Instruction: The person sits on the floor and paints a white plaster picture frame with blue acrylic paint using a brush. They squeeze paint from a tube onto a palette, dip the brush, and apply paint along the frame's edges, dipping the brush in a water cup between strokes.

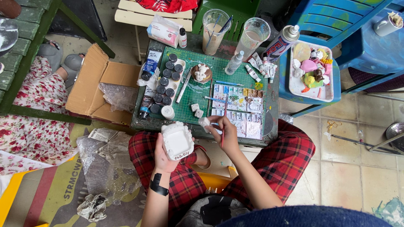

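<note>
My left hand [162, 157] grips a white plaster tray-shaped figure [177, 140], held upright above my lap. My right hand [225, 134] holds a thin red-handled brush [222, 138] together with a small white tube [205, 122] near the front edge of the green cutting mat [189, 103]. Just beyond that hand lies a paint palette [237, 107] with many small wells. A small brown-and-white figurine [201, 72] stands on the mat farther back. I sit with red tartan trousers under both hands.
Several dark-lidded paint pots [165, 86] line the mat's left side. Two plastic cups [216, 25] with brushes, a spray can [281, 42] and paint tubes stand at the back. A white tray of coloured figures [312, 71] rests on a blue stool. An open cardboard box [99, 84] and bubble wrap lie left.
</note>
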